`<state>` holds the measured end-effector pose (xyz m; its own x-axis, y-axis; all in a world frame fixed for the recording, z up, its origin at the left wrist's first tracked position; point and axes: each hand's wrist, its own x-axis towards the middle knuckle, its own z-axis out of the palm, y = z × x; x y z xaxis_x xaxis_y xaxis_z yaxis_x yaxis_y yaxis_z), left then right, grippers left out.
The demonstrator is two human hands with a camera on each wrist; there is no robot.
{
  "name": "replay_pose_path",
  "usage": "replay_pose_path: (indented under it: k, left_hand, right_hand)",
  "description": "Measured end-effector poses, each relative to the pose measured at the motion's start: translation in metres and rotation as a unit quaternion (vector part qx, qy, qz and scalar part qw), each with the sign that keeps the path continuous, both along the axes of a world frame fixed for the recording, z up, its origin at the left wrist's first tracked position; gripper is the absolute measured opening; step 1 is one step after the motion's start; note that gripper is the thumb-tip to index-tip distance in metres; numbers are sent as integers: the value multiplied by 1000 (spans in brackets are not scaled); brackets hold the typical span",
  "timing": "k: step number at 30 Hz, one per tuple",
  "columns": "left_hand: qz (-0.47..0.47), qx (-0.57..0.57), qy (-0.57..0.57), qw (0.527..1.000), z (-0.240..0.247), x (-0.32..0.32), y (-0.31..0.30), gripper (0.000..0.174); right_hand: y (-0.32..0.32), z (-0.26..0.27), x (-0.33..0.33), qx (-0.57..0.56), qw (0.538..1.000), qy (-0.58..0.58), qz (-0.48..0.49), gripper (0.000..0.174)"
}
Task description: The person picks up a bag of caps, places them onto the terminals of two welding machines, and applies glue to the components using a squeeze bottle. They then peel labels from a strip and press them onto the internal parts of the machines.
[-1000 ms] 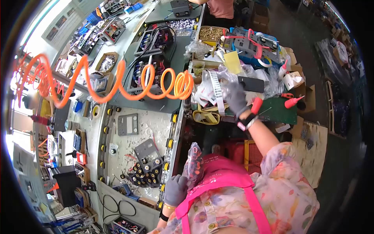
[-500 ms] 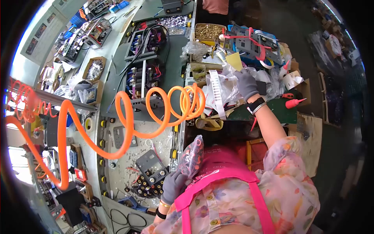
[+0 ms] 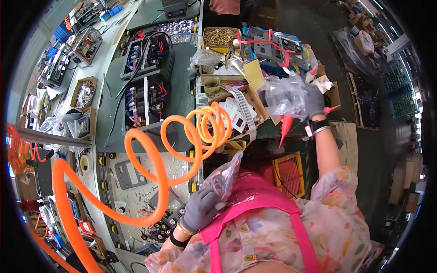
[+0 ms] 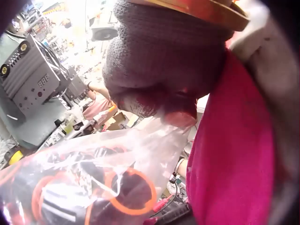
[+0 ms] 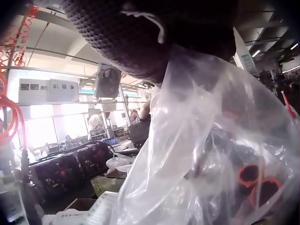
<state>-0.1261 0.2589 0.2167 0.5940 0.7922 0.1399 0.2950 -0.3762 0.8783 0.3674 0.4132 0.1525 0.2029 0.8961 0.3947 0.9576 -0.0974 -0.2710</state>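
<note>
Left hand [image 3: 200, 210]: gloved, is gripping the gathered neck of the near bag [image 3: 223, 179]; the hands are working apart.
Near bag position: is lying just beside the pink apron [image 3: 252, 189], clear film showing orange-ringed parts [image 4: 133, 191].
Near bag handling: film is likely being soft and slippery, load probably light to moderate and shifting; neck is seeming the sound hold.
Right hand [image 3: 314, 100]: gloved, is holding the far bag [image 3: 286, 98] over the cluttered bench, fingertips being hidden.
Far bag handling: is looking limp, light and easily torn; bunched film is offering the better grip. Orange-ringed parts are showing through it.
Cardboard box [image 3: 261, 103]: is holding a white packet [image 3: 236, 120], printed, beside the patterned strip [image 3: 243, 107].
Left-bench tray [image 3: 75, 94]: is containing small metallic pieces [image 3: 85, 92].
Farther box [image 3: 204, 37]: is containing many brass-coloured pieces [image 3: 221, 37]; exact type is remaining unclear.
</note>
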Motion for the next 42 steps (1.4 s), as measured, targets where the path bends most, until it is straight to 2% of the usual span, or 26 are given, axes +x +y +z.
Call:
replay_pose_path:
  k: [2,4,5,6,8,9,10,11,12,13,14,15,16,17,20,21,24,27,28,29,32,33,36,37,39,42]
  left_hand:
    - [-3,-11,-32,999,12,11,9,23]
    - [3,-11,-69,998,21,29,18,22]
    - [13,-10,-81,997,26,40,25,22]
    - [23,-10,-92,995,31,51,32,21]
    - [50,-21,-111,992,39,67,39,21]
    - [66,-30,-118,990,43,74,42,20]
    - [81,-41,-125,988,45,81,45,20]
    - [91,-49,-126,987,44,82,45,19]
    - [109,-54,-119,986,44,82,43,19]
    - [125,-58,-112,984,44,83,40,19]
    - [142,-63,-105,982,45,86,39,19]
    - [149,-45,-105,982,52,91,40,21]
    - [164,-54,-100,980,57,94,39,21]
    - [181,-63,-95,977,61,95,36,22]
    - [236,-36,-88,967,55,96,27,27]
    - [244,-32,-92,965,53,95,27,28]
    - [280,-68,-88,954,56,95,22,32]
    - [330,-114,-94,932,58,98,20,31]
    - [349,-121,-102,924,60,103,21,31]
    - [365,-126,-109,916,62,105,25,31]
    - [316,-32,-92,944,63,110,41,28]
    - [323,-54,-109,939,67,114,45,28]
    - [334,-85,-143,928,74,131,61,29]
    - [332,-75,-140,930,74,136,68,31]
    - [340,-85,-171,921,75,148,80,33]
    - [312,-13,-149,938,65,150,94,30]
  right_hand:
    - [-12,-9,39,-47,996,48,-56,32]
    - [-22,-35,85,-30,996,37,-70,30]
    - [-26,-54,113,-56,995,40,-72,37]
    - [-30,-45,100,-78,989,-26,-121,40]
    - [-34,9,43,-117,957,-156,-214,47]
    - [-33,10,42,-79,978,-122,-148,56]
    - [-28,-19,57,16,992,-111,-53,50]
    - [-23,-19,24,-39,992,121,13,41]
    - [-18,-18,-9,-78,934,347,31,33]
    - [-14,-41,-36,-93,882,452,100,38]
    - [-6,-93,-56,-54,880,427,201,45]
    - [3,-98,-88,-250,870,412,106,57]
    - [12,-81,-108,-347,883,297,108,71]
    - [20,-92,-124,-361,902,214,106,68]
    - [44,-129,-148,-437,891,80,95,73]
    - [42,-122,-159,-386,917,69,70,76]
    - [56,-93,-168,-447,871,190,70,80]
    - [42,-115,-186,-280,936,156,145,82]
    - [38,-119,-190,-223,950,140,166,82]
    - [38,-120,-190,-216,943,184,172,83]
    - [23,-113,-185,-302,947,55,88,82]
    - [23,-116,-185,-352,929,77,89,81]
    - [24,-106,-180,-372,917,102,105,78]
    - [19,-103,-182,-327,941,13,85,73]
    - [17,-114,-179,-388,916,58,82,69]
    - [16,-112,-169,-440,883,122,112,70]
